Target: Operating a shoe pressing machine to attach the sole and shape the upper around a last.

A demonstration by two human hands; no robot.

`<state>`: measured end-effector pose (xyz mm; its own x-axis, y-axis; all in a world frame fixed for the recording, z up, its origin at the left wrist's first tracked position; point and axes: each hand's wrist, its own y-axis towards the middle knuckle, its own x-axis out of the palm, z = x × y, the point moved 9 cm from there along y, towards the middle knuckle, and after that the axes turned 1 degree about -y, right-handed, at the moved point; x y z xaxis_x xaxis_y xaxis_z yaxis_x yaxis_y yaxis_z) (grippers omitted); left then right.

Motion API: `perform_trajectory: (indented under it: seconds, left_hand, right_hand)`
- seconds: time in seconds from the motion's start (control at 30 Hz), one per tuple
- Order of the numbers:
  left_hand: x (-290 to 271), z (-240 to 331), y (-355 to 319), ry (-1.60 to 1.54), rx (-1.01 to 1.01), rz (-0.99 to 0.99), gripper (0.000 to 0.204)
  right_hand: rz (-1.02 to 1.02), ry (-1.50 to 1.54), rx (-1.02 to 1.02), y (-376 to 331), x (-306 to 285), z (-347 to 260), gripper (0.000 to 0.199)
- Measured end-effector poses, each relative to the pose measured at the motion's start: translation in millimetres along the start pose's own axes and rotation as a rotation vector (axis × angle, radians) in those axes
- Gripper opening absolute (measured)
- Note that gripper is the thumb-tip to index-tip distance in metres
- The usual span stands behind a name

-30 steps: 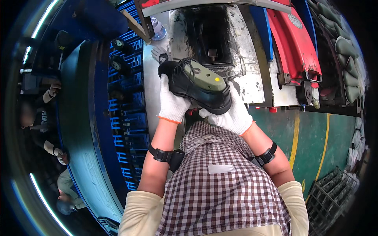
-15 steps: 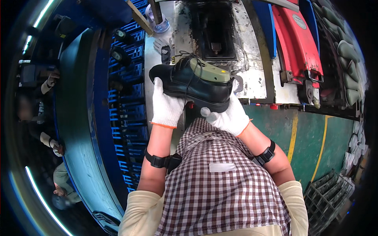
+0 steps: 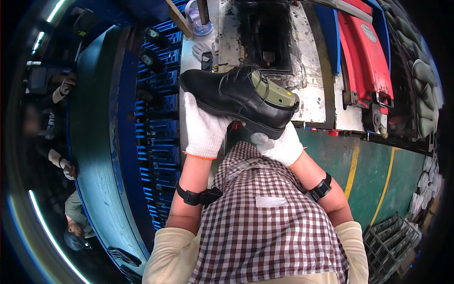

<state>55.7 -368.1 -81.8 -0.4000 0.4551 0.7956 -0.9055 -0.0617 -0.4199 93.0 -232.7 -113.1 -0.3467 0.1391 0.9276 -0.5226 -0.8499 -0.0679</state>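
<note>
A black lace-up leather shoe (image 3: 213, 90) with a green shoe last (image 3: 274, 94) inside it is held up in front of me, toe to the left. My left hand (image 3: 204, 128), in a white knit glove with an orange cuff, grips it from below near the toe. My right hand (image 3: 282, 144), gloved alike, supports the heel and sole end. The palms and some fingers are hidden behind the shoe. Dark laces hang loosely across its upper.
Beyond the shoe stands a stained metal worktable (image 3: 227, 33) with a grey glove (image 3: 202, 51) and a clear plastic jug (image 3: 201, 23). At right is a red machine cover (image 3: 364, 57). A conveyor belt (image 3: 94, 156) runs along the left, with other people past it. A wire rack (image 3: 390, 241) stands lower right.
The shoe has turned slightly, its heel end shifting right and downward, showing more of its upper. Both hands keep hold of it.
</note>
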Motion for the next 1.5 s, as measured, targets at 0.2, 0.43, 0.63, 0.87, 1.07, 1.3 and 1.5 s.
perform_trajectory:
  seconds: [0.2, 0.43, 0.63, 0.87, 1.07, 1.3, 1.5]
  left_hand:
    - [-36, -6, 14, 0.115, -0.062, 0.125, 0.077]
    - [-37, 5, 7, 0.344, -0.038, -0.109, 0.080]
    - [-31, 11, -2, 0.428, 0.043, -0.148, 0.078]
    - [-16, 35, -7, 0.571, 0.237, -0.198, 0.083]
    - [4, 46, -11, 0.822, 0.415, -0.183, 0.087]
    - [33, 50, -23, 0.848, 0.453, -0.232, 0.090]
    - [37, 42, -23, 0.928, 0.402, -0.404, 0.091]
  right_hand:
    - [0.197, -0.627, -0.244, -14, 11, -23, 0.064]
    - [0.367, -1.473, -0.249, -20, 17, -38, 0.051]
    - [0.442, -1.356, -0.292, -19, 4, -36, 0.044]
    - [0.431, -1.361, -0.298, -29, -13, -49, 0.040]
    - [0.408, -1.199, -0.337, -41, -24, -53, 0.038]
    - [0.439, -0.982, -0.199, -53, -55, -49, 0.048]
    - [0.304, -1.160, -0.265, -64, -59, -66, 0.048]
